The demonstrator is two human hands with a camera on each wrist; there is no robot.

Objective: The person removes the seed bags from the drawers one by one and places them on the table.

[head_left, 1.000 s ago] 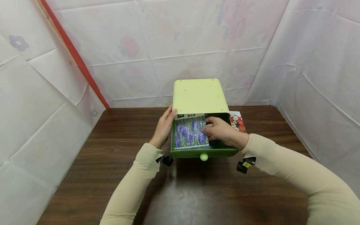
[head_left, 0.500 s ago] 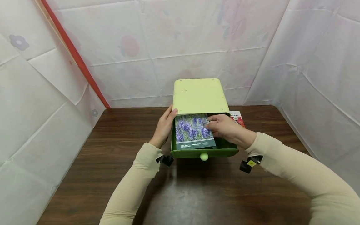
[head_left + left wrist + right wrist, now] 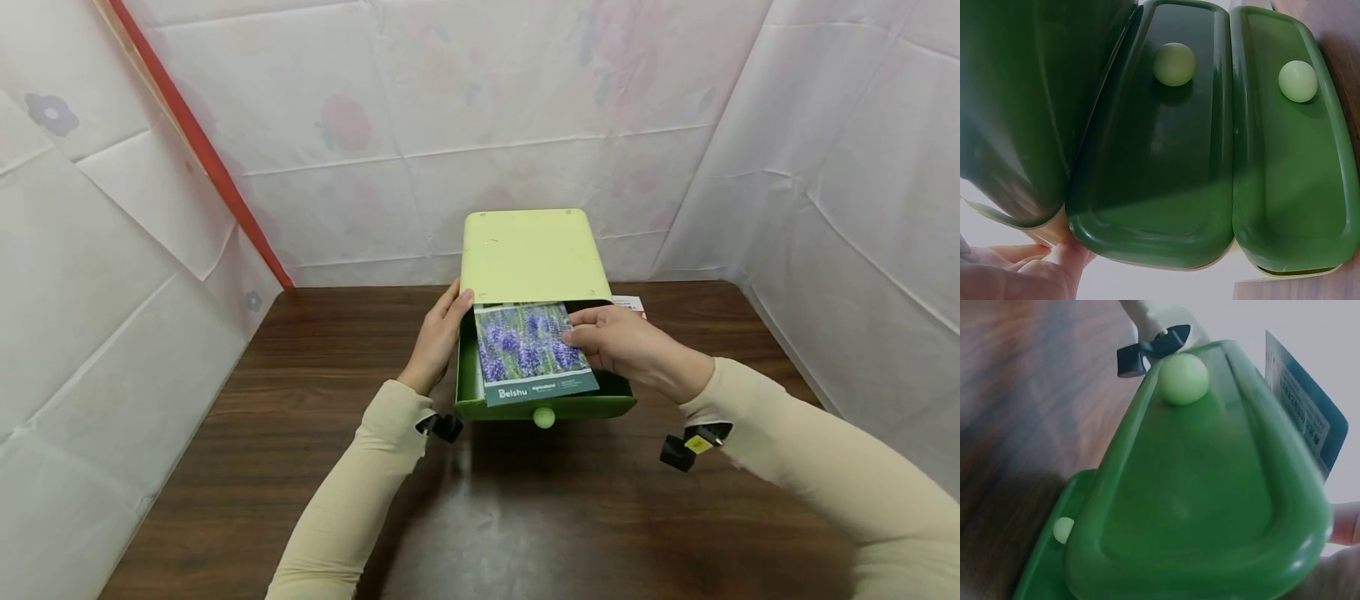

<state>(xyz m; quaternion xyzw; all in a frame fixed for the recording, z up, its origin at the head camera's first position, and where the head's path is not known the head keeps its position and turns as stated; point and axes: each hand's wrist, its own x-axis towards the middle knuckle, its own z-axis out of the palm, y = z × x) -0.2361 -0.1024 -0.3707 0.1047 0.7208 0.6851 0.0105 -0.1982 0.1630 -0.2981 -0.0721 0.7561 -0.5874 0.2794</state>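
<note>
A pale green drawer cabinet [image 3: 536, 254] stands on the table with its top drawer [image 3: 498, 410] pulled out. My left hand [image 3: 433, 340] rests against the cabinet's front left corner, thumb at the top edge and fingers extended along the side. Over the drawer, my right hand [image 3: 626, 342] pinches the right edge of a seed packet [image 3: 532, 350] printed with purple lavender. The packet is tilted, its lower edge overlapping the drawer front and its top end under the cabinet roof. In the right wrist view the packet's back [image 3: 1304, 409], with print and a code, sticks up beyond the drawer.
Another packet [image 3: 628, 302] lies on the table [image 3: 337, 358] right of the cabinet, mostly hidden by my right hand. Lower green drawers with round knobs [image 3: 1298, 81] show beneath the top one. White sheeting [image 3: 480, 100] hangs behind and at both sides.
My right hand has moved right and toward me, drawing the lavender packet partly out and turning it, so its lettered lower band now shows. My left hand has stayed at the cabinet.
</note>
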